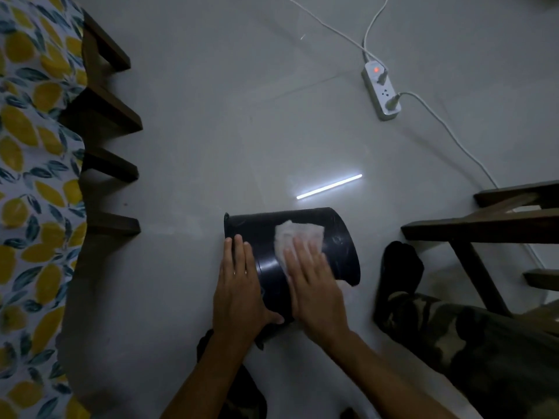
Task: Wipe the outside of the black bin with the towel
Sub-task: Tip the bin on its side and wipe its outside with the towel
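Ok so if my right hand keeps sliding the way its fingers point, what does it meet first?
The right hand lies flat on the white towel on the black plastic bin. Straight on it crosses the towel, then the bin's far side and bare grey floor, seemingly.

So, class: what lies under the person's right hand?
A white towel pressed flat on the black bin by the right hand. The towel's near part and the bin below it are covered.

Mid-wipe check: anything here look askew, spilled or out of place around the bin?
Nothing spilled. The black bin lies on its side on the floor, steadied by the left hand while the right hand presses the towel flat on its wall. Only oddity: a live power strip lies on the floor beyond, cords trailing.
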The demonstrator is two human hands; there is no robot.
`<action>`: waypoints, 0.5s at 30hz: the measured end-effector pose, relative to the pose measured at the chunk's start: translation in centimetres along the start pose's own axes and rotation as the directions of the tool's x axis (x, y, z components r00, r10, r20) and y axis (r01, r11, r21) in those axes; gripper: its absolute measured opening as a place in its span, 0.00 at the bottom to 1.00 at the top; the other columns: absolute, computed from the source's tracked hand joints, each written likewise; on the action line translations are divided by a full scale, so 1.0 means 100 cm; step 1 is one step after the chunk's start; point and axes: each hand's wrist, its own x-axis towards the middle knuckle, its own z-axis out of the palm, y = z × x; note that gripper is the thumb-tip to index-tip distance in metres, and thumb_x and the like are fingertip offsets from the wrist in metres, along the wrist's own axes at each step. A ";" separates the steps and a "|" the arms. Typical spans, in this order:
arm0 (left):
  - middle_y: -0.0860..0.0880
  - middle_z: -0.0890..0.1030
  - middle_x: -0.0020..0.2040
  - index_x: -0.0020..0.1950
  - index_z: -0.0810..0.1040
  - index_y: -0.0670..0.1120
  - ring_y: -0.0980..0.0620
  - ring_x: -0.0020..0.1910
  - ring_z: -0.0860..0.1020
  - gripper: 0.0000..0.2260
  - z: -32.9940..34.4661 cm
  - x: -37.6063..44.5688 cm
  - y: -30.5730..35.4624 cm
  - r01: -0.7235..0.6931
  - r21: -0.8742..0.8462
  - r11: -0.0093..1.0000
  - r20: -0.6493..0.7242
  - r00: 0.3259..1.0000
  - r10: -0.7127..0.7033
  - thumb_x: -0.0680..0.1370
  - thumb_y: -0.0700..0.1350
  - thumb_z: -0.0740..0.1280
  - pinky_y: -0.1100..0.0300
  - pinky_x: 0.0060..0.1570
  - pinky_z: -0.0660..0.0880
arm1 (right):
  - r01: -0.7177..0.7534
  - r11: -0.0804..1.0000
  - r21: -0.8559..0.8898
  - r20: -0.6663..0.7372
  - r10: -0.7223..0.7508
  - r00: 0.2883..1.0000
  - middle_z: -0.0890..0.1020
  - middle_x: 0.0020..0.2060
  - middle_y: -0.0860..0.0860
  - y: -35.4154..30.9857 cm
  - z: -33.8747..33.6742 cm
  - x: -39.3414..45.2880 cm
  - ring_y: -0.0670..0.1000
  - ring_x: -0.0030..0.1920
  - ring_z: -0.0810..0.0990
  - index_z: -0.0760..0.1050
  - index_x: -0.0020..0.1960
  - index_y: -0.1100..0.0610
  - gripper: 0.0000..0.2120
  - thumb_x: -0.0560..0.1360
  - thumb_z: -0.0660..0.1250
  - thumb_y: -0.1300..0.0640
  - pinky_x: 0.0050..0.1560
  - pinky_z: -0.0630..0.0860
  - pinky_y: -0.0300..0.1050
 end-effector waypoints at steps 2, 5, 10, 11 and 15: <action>0.35 0.48 0.82 0.80 0.51 0.33 0.35 0.81 0.48 0.76 0.006 -0.005 0.000 -0.018 -0.016 1.000 -0.030 0.999 0.017 0.47 0.78 0.74 0.40 0.77 0.55 | 0.130 0.991 0.004 0.070 -0.130 0.989 0.56 0.83 0.57 -0.009 0.001 0.033 0.58 0.83 0.52 0.57 0.83 0.56 0.28 0.84 0.56 0.52 0.81 0.54 0.62; 0.36 0.49 0.82 0.81 0.52 0.34 0.37 0.81 0.49 0.75 0.000 -0.007 0.002 -0.014 -0.026 1.000 -0.021 1.000 0.014 0.48 0.76 0.76 0.43 0.77 0.55 | 0.001 0.998 -0.061 0.110 0.006 0.994 0.66 0.80 0.55 0.003 -0.008 0.093 0.59 0.80 0.62 0.63 0.80 0.50 0.24 0.85 0.53 0.48 0.80 0.55 0.63; 0.39 0.45 0.83 0.82 0.48 0.36 0.40 0.81 0.44 0.76 -0.007 0.000 0.004 -0.004 -0.064 0.998 -0.002 1.000 0.004 0.48 0.74 0.78 0.49 0.76 0.47 | -0.404 0.910 -0.089 -0.067 0.400 0.914 0.66 0.79 0.57 0.054 -0.017 0.073 0.61 0.79 0.63 0.64 0.80 0.52 0.25 0.85 0.50 0.47 0.79 0.59 0.62; 0.39 0.45 0.83 0.82 0.47 0.37 0.40 0.81 0.43 0.76 -0.007 0.002 0.004 -0.002 -0.055 0.998 -0.013 1.000 0.002 0.48 0.74 0.78 0.49 0.76 0.46 | -0.416 0.907 -0.070 -0.087 0.410 0.908 0.62 0.81 0.58 0.053 -0.017 0.050 0.61 0.81 0.59 0.61 0.81 0.53 0.26 0.85 0.51 0.48 0.79 0.58 0.62; 0.37 0.44 0.82 0.81 0.47 0.35 0.38 0.81 0.42 0.73 0.000 -0.001 0.003 -0.006 0.027 1.000 -0.039 0.999 0.007 0.53 0.79 0.71 0.48 0.77 0.43 | -0.192 0.978 -0.077 -0.030 0.190 0.981 0.56 0.83 0.59 0.002 0.005 -0.030 0.59 0.83 0.50 0.57 0.83 0.55 0.28 0.86 0.52 0.48 0.80 0.55 0.59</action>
